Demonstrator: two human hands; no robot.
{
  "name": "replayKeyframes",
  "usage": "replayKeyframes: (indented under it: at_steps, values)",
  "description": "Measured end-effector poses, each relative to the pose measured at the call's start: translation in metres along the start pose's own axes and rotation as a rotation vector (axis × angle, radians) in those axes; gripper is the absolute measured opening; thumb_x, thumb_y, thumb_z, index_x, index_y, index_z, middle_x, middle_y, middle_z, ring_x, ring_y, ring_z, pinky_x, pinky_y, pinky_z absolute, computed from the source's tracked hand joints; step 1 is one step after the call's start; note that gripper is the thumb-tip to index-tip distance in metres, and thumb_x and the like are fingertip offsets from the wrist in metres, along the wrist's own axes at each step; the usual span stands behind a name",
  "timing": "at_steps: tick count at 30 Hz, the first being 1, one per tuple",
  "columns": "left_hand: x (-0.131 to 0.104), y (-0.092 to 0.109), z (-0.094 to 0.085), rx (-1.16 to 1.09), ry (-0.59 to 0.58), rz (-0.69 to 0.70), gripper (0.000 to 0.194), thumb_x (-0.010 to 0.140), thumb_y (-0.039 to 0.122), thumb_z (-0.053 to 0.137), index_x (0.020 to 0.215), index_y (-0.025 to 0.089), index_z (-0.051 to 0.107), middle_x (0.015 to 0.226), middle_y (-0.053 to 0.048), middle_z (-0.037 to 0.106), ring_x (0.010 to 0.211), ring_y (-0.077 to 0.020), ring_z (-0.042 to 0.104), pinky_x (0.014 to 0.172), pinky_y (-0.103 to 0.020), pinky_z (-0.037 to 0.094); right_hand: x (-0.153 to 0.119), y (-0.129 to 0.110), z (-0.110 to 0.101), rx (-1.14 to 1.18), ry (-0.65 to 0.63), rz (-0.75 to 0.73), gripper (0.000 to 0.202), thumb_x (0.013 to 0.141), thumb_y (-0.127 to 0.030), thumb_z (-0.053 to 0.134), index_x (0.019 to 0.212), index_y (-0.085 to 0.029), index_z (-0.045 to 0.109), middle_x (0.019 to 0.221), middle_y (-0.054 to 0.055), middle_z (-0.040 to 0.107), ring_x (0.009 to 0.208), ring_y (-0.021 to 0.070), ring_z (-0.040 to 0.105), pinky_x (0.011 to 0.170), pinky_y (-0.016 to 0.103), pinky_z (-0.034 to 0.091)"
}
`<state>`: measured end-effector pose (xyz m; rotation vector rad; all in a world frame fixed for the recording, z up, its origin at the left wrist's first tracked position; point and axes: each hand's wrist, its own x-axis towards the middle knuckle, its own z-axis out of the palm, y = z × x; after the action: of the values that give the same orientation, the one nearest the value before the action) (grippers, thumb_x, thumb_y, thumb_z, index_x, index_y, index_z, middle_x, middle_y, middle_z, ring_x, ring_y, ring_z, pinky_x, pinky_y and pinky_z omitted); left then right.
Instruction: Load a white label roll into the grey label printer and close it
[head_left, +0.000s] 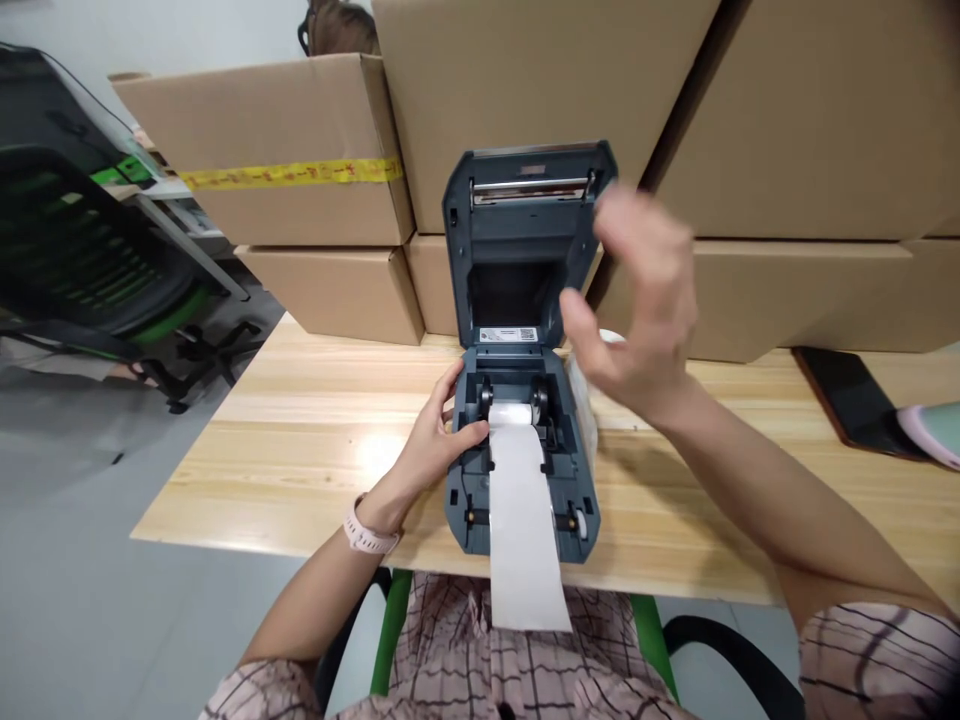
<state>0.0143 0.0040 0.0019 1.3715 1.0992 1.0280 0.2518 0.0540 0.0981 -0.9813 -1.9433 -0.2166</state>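
A dark grey label printer [461, 500] stands on the wooden table with its lid [506, 235] raised. White label paper [523, 540] runs from a small roll inside, over the printer's front, and hangs past the table edge. My left hand [442, 432] rests on the printer's left side, its thumb over the inner rim beside the roll and its fingers along the outside. My right hand [641, 300], slightly blurred, is raised at the lid's right edge, fingers curved and thumb apart, with nothing seen in it. Whether it touches the lid is unclear.
Large cardboard boxes [540, 100] are stacked behind the printer. A clear plastic bag [583, 410] lies against its right side. A dark phone [847, 395] and a pale green and pink object [934, 430] lie at the right. An office chair [82, 250] stands at the left.
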Motion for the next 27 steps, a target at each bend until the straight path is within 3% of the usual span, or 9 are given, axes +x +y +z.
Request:
replayKeyframes:
  at_steps: [2,5,7,12,17,20,23,25,27]
  values:
    - [0.000,0.000,0.001,0.008,0.006,0.011,0.092,0.080,0.037,0.083,0.159,0.024,0.038,0.167,-0.013,0.041,0.154,-0.0361,0.038,0.120,-0.049,0.045,-0.011,-0.005,0.006,-0.003,-0.260,-0.071,0.034,0.101,-0.026,0.049,0.129,-0.025,0.068,0.124,0.010,0.075,0.119,0.0313,0.069,0.101,0.049,0.052]
    - [0.000,-0.002,-0.001,0.003,0.012,0.059,0.092,0.079,0.029,0.080,0.160,0.022,0.035,0.166,-0.015,0.042,0.153,-0.0332,0.041,0.125,-0.048,0.038,-0.015,-0.014,0.016,-0.052,-0.783,-0.073,0.031,0.100,-0.018,0.046,0.114,-0.019,0.074,0.108,0.011,0.080,0.098,0.0279,0.074,0.084,0.040,0.052]
    - [0.001,-0.004,-0.003,-0.019,0.013,0.067,0.097,0.079,0.022,0.076,0.163,0.022,0.028,0.164,-0.017,0.044,0.149,-0.0317,0.048,0.126,-0.050,0.036,-0.010,-0.020,0.023,-0.141,-1.040,-0.066,0.032,0.098,-0.014,0.046,0.116,-0.017,0.072,0.105,0.014,0.079,0.095,0.0292,0.075,0.077,0.037,0.049]
    - [0.001,-0.007,-0.009,-0.064,0.009,0.041,0.102,0.076,0.013,0.070,0.165,0.022,0.022,0.162,-0.020,0.047,0.139,-0.0292,0.060,0.122,-0.049,0.042,0.001,-0.026,0.039,-0.150,-1.335,-0.212,0.033,0.093,-0.009,0.047,0.121,-0.013,0.065,0.102,0.017,0.078,0.094,0.0294,0.074,0.075,0.035,0.044]
    - [0.000,-0.006,-0.011,-0.079,-0.003,0.038,0.101,0.076,0.013,0.071,0.165,0.021,0.024,0.162,-0.021,0.047,0.142,-0.0304,0.057,0.123,-0.049,0.040,0.000,-0.024,0.048,0.003,-1.415,-0.225,0.040,0.087,-0.012,0.057,0.128,-0.014,0.061,0.117,0.017,0.075,0.107,0.0323,0.071,0.084,0.039,0.048]
    - [0.000,-0.007,-0.012,-0.075,-0.008,0.048,0.101,0.077,0.015,0.072,0.165,0.022,0.024,0.162,-0.021,0.046,0.143,-0.0315,0.056,0.124,-0.051,0.039,0.002,-0.014,0.030,0.247,-1.356,-0.171,0.049,0.086,-0.017,0.064,0.135,-0.018,0.059,0.119,0.012,0.074,0.106,0.0278,0.070,0.085,0.037,0.051]
    - [-0.001,-0.006,-0.010,-0.062,-0.004,0.065,0.099,0.078,0.018,0.073,0.164,0.021,0.025,0.163,-0.021,0.045,0.145,-0.0326,0.054,0.124,-0.053,0.038,-0.002,0.005,-0.015,0.596,-1.095,-0.041,0.049,0.090,-0.030,0.069,0.138,-0.027,0.059,0.115,0.005,0.074,0.102,0.0213,0.071,0.085,0.034,0.056]
    - [-0.002,-0.005,-0.008,-0.049,0.001,0.072,0.096,0.079,0.020,0.073,0.164,0.021,0.028,0.163,-0.021,0.045,0.147,-0.0327,0.051,0.125,-0.053,0.037,-0.015,0.024,-0.049,0.653,-0.846,0.063,0.044,0.090,-0.037,0.074,0.132,-0.034,0.063,0.116,0.003,0.074,0.104,0.0218,0.071,0.088,0.037,0.058]
    - [-0.002,-0.002,-0.007,-0.032,0.006,0.082,0.092,0.081,0.021,0.073,0.162,0.021,0.031,0.163,-0.020,0.045,0.148,-0.0323,0.049,0.126,-0.051,0.036,-0.035,0.046,-0.075,0.594,-0.707,0.164,0.035,0.088,-0.037,0.077,0.122,-0.038,0.069,0.114,0.004,0.074,0.104,0.0248,0.071,0.089,0.041,0.059]
